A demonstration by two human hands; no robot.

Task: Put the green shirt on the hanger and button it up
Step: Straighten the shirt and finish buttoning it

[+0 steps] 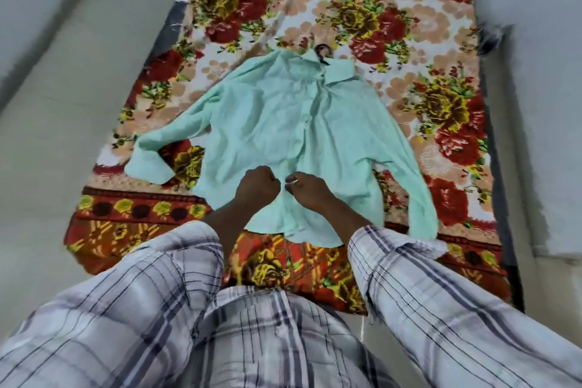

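The pale mint-green long-sleeved cotton shirt [283,123] lies flat mid-blanket on the red floral woven blanket [409,41]. Left hand [256,186] and right hand [310,187] both pinch its lower placket; dark hanger hook [322,52] shows at the collar.

A red floral blanket [362,16] covers a bed (dark mattress edges showing) between pale grey floor [78,88] strips.

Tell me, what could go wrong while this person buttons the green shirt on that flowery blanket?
Both the left hand and right hand pinch the placket low on the green shirt, which is wrinkled, so a button might go into the wrong hole. Tugging could also slide the shirt off the hanger, whose hook barely shows at the collar.
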